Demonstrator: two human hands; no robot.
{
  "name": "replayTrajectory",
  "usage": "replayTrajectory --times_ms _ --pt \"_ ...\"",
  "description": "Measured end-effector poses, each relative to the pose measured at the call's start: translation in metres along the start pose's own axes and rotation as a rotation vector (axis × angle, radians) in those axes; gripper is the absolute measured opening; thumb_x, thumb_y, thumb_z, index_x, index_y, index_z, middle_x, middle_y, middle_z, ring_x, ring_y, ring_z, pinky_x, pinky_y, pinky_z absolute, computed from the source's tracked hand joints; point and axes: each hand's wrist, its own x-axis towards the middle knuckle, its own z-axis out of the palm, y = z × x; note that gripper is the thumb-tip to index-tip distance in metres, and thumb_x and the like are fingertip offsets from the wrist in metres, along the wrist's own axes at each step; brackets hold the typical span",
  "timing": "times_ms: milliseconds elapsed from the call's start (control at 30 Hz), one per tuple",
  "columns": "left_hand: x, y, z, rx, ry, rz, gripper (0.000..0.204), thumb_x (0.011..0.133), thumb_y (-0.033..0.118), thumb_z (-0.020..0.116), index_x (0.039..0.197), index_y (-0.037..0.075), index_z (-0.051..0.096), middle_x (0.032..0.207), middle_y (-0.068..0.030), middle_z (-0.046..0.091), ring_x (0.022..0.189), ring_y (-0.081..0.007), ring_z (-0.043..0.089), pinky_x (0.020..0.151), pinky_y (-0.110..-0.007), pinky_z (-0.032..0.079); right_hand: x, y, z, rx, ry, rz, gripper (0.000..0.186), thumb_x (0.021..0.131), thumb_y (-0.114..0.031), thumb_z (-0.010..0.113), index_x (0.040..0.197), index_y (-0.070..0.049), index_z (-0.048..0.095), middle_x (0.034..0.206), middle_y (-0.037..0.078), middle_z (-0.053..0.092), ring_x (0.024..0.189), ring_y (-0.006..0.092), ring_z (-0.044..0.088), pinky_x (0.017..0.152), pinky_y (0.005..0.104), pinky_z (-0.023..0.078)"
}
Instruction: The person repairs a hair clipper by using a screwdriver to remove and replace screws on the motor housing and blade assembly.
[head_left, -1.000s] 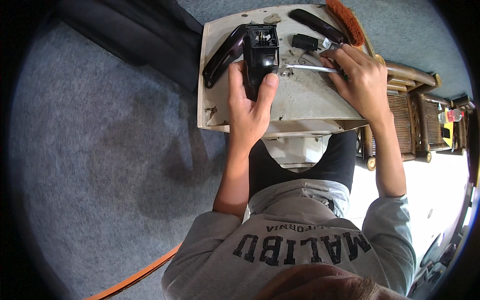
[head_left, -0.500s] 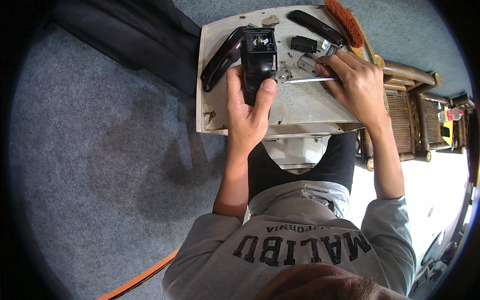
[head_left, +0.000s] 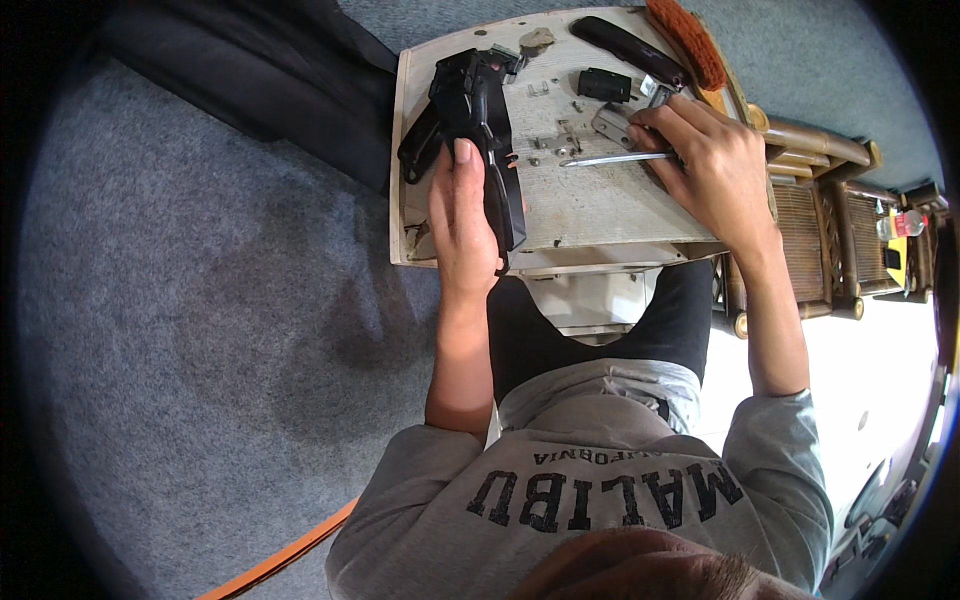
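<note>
My left hand (head_left: 463, 220) is wrapped around a black hair clipper body (head_left: 490, 125), tilted with its side turned up over the left part of the small table (head_left: 610, 210). In my right hand (head_left: 712, 160) is a screwdriver (head_left: 605, 160); its shaft points left and its handle is hidden in my palm. By my right fingertips lies a metal clipper blade (head_left: 611, 122). Small screws and metal bits (head_left: 555, 145) lie scattered between both hands. A small black block-shaped part (head_left: 604, 85) rests behind the blade. A dark casing piece (head_left: 420, 150) lies partly hidden behind the clipper.
A long dark casing part (head_left: 620, 48) and an orange-bristled brush (head_left: 690, 45) lie along the table's far right. Black cloth (head_left: 260, 70) is at the far left. Bamboo furniture (head_left: 810, 240) stands at the right, with a bottle (head_left: 902, 225) on it.
My left hand has turned the hair clipper from its open end facing up to its side, moving it slightly left and nearer. My right hand has stayed almost still with the screwdriver.
</note>
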Motion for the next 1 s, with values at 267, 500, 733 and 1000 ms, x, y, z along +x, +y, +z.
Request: replayTrajectory --times_ms 267,500,733,1000 --pt "0.007 -0.02 -0.013 0.043 0.014 0.109 0.047 0.114 0.048 0.048 0.107 0.003 0.062 0.085 -0.0058 0.064 0.06 -0.0105 0.056 0.054 -0.026 0.044 0.0 0.0 0.002 0.004 -0.006 0.007 0.015 0.093 -0.022 0.077 0.099 -0.008 0.075 0.086 0.004 0.068 0.077 0.0233 0.073 0.065 0.0373 0.058" --pt "0.003 -0.017 -0.009 0.057 0.023 0.084 0.044 0.111 0.048 0.056 0.112 0.005 0.061 0.085 -0.0035 0.062 0.064 -0.0101 0.058 0.055 -0.025 0.046 0.001 -0.001 0.003 -0.011 0.03 -0.026 0.015 0.093 -0.022 0.077 0.098 -0.008 0.075 0.085 0.004 0.067 0.074 0.0228 0.072 0.063 0.037 0.058" --pt "-0.002 0.002 0.006 0.037 -0.061 0.179 0.028 0.112 0.025 0.061 0.127 0.003 0.056 0.101 0.0009 0.059 0.09 -0.0054 0.05 0.078 -0.023 0.042 0.007 0.001 0.001 0.072 0.191 0.065 0.012 0.095 -0.02 0.078 0.097 -0.009 0.076 0.081 0.004 0.07 0.067 0.024 0.07 0.059 0.0373 0.054" --pt "-0.001 0.003 0.007 0.047 -0.12 0.243 0.027 0.111 0.025 0.063 0.123 0.002 0.055 0.099 0.0006 0.061 0.086 -0.0062 0.052 0.076 -0.025 0.045 0.025 -0.004 -0.009 0.295 0.209 0.301 0.017 0.096 -0.022 0.077 0.101 -0.006 0.079 0.087 0.01 0.078 0.065 0.0271 0.071 0.063 0.0387 0.055"
